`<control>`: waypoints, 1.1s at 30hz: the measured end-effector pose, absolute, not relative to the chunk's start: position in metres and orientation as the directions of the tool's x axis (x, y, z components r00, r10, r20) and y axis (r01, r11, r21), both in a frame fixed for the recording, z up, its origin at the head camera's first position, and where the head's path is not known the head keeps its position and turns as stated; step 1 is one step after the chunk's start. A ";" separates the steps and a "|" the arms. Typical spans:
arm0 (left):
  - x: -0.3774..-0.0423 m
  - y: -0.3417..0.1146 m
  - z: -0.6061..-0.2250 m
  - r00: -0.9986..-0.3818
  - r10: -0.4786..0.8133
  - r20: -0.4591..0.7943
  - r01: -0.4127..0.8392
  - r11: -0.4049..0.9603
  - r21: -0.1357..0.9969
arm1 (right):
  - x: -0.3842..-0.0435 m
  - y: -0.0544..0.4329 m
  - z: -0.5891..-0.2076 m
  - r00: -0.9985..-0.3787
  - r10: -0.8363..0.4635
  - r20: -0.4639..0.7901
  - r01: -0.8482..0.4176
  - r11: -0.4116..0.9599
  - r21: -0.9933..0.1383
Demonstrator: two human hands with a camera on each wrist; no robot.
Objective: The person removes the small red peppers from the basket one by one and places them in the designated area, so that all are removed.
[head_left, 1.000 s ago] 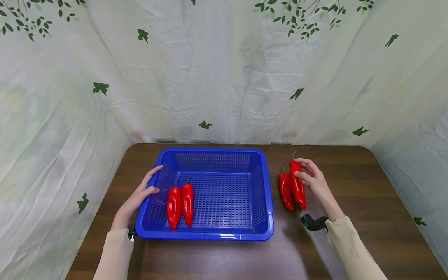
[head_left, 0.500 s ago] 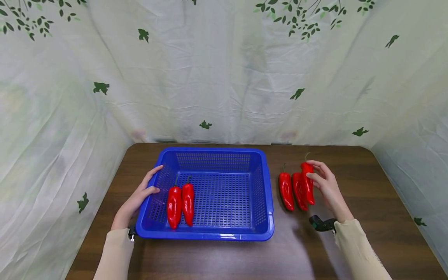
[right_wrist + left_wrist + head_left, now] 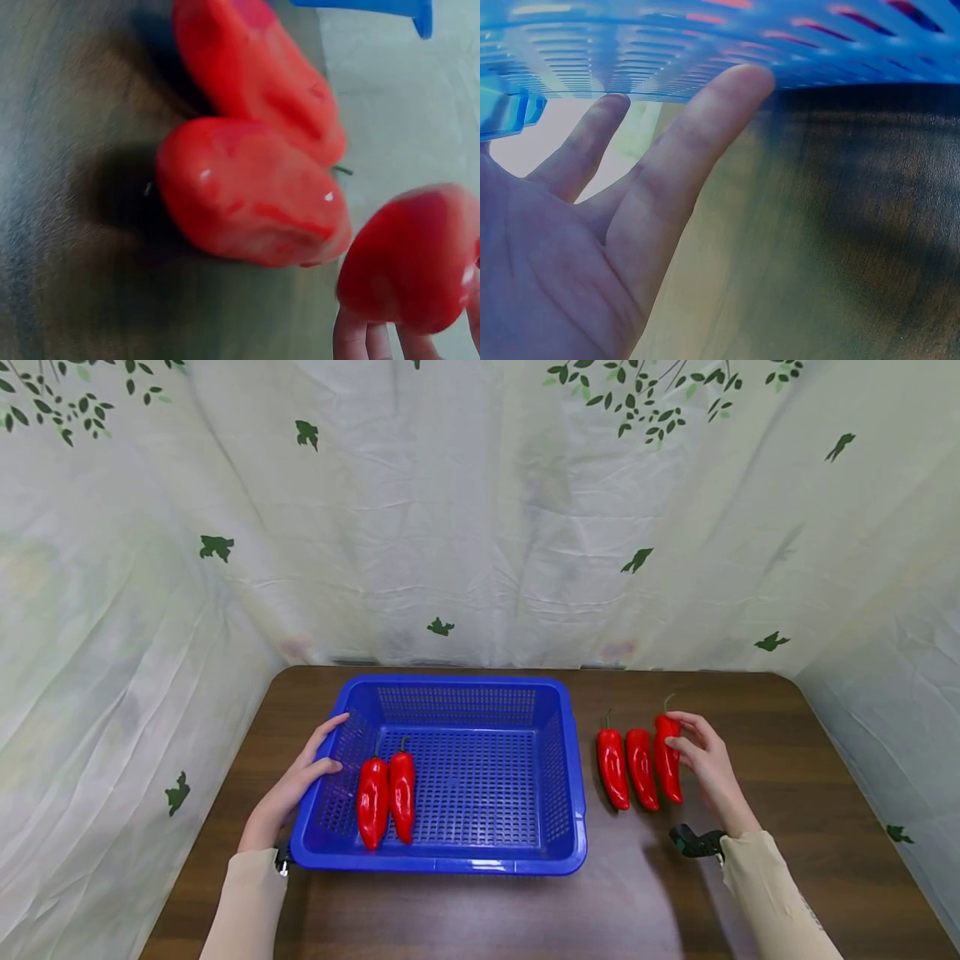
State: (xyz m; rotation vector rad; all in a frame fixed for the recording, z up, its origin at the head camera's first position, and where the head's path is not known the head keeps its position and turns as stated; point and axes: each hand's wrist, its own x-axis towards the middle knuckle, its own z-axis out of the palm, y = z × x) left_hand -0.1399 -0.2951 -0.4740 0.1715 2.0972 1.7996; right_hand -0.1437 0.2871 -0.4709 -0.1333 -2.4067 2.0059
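Observation:
My left hand (image 3: 296, 781) grips the left rim of a blue plastic basket (image 3: 480, 866), index finger and thumb over the edge. In the left wrist view, other fingers (image 3: 667, 176) lie along the outside of the perforated wall. A red chili pepper (image 3: 667, 768) with a thin green stem is pinched near its top by my right hand (image 3: 708, 760), low over the table. Left of it, a stemmed red pepper (image 3: 613, 772) and another red pepper (image 3: 641, 772) lie side by side. Inside the basket, at its left, are two more red peppers (image 3: 372, 802).
The brown wooden table (image 3: 450, 918) carries everything. A white cloth curtain (image 3: 487, 527) with green leaf prints hangs behind and at both sides. The basket's right wall (image 3: 573, 777) stands just left of the loose peppers.
My right hand has carried its pepper rightward and lowered it, from overlapping the middle pepper to a spot just right of it. My left hand and the basket stay put.

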 end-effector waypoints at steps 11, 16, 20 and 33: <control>-0.140 -0.295 -0.474 -0.924 0.330 -0.192 -0.144 0.165 0.976 | -0.147 0.294 -0.487 -0.992 0.097 -0.081 0.105 0.269 -0.958; -0.140 -0.295 -0.474 -0.925 0.330 -0.191 -0.140 0.171 0.975 | -0.151 0.296 -0.492 -0.991 0.095 -0.094 0.117 0.276 -0.954; -0.140 -0.295 -0.474 -0.924 0.328 -0.195 -0.144 0.174 0.974 | -0.153 0.297 -0.495 -0.988 0.088 -0.128 0.148 0.286 -0.947; -0.140 -0.294 -0.473 -0.925 0.326 -0.196 -0.144 0.177 0.974 | -0.154 0.298 -0.500 -0.991 0.069 -0.116 0.134 0.385 -0.913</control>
